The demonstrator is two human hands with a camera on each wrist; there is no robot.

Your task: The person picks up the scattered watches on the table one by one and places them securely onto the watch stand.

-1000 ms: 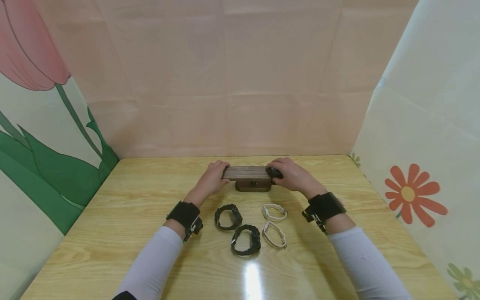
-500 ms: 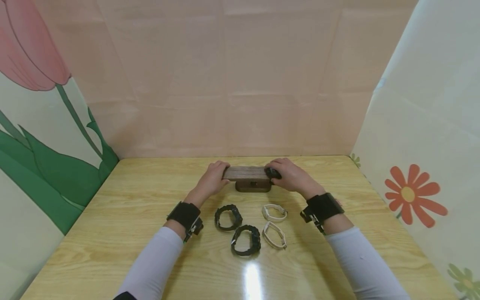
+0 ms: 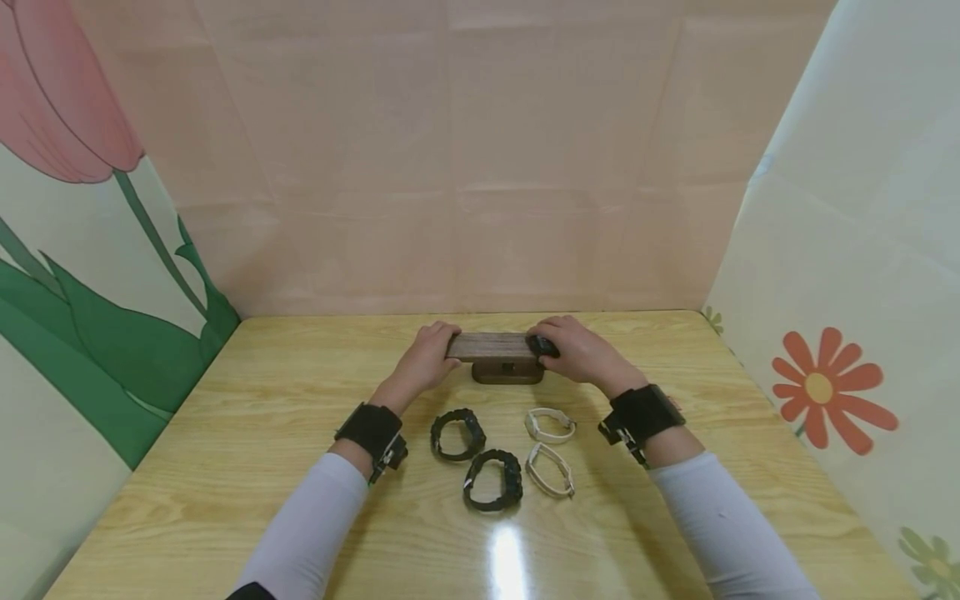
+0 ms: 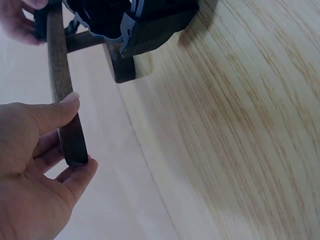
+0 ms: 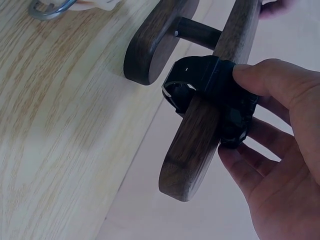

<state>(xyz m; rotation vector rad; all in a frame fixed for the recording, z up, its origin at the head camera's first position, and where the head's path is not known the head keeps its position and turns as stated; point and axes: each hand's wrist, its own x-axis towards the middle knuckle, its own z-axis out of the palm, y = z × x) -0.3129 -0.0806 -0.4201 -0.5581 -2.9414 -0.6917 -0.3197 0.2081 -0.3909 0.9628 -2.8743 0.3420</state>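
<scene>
A dark wooden T-bar watch stand (image 3: 489, 346) is at the back middle of the table, its crossbar raised on a short post above an oval base (image 5: 145, 55). My left hand (image 3: 423, 358) grips the crossbar's left end, thumb on one side and fingers on the other, as the left wrist view shows. A black watch (image 5: 227, 95) with a closed strap loops around the bar near its right end. My right hand (image 3: 583, 354) pinches this watch between thumb and fingers. Beyond the watch, the bar's end sticks out in the right wrist view.
Two black watches (image 3: 512, 479) with closed straps lie on the wooden table (image 3: 262, 467) in front of the stand. Right of them lie two white watches (image 3: 532, 423). A pinkish cloth backdrop (image 3: 450, 208) stands behind the table, with flowered cloth (image 3: 832, 250) at the sides.
My right hand has slid the black watch slightly leftward along the bar. The left hand, the stand and the watches on the table look unmoved.
</scene>
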